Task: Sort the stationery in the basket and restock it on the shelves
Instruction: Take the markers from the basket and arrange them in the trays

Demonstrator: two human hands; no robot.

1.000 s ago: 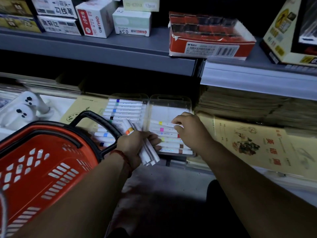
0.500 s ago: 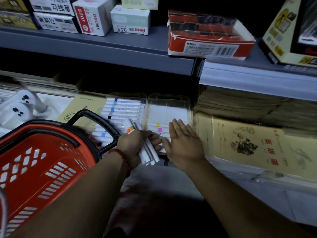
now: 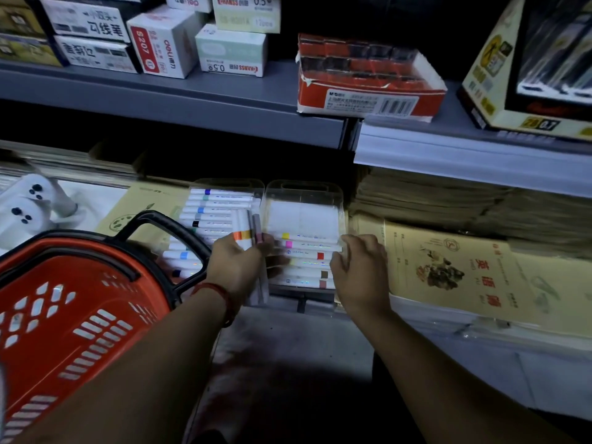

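Gripping a small bundle of markers [image 3: 248, 232] in the left hand [image 3: 235, 267], fingers curling round the barrels, holding it roughly upright over the gap between the left clear tray [image 3: 224, 184] and the right clear tray [image 3: 304, 189] on the lower shelf. Resting the right hand [image 3: 360, 274] at the right tray's near right edge, fingers curling beside the ends of the laid markers [image 3: 304, 245]; pinching one or only nudging, cannot tell.

Probably handling as light, stiff plastic sticks: smooth, round, likely rolling and slipping against each other. Best taking one mid-barrel between thumb and fingertips. Not looking fragile.

Showing white barrels with a narrow colour band each: orange, yellow and pink in the bundle; yellow, pink, red and brown lying crosswise in the right tray. Noting red basket [image 3: 64, 331] just left of the left arm.
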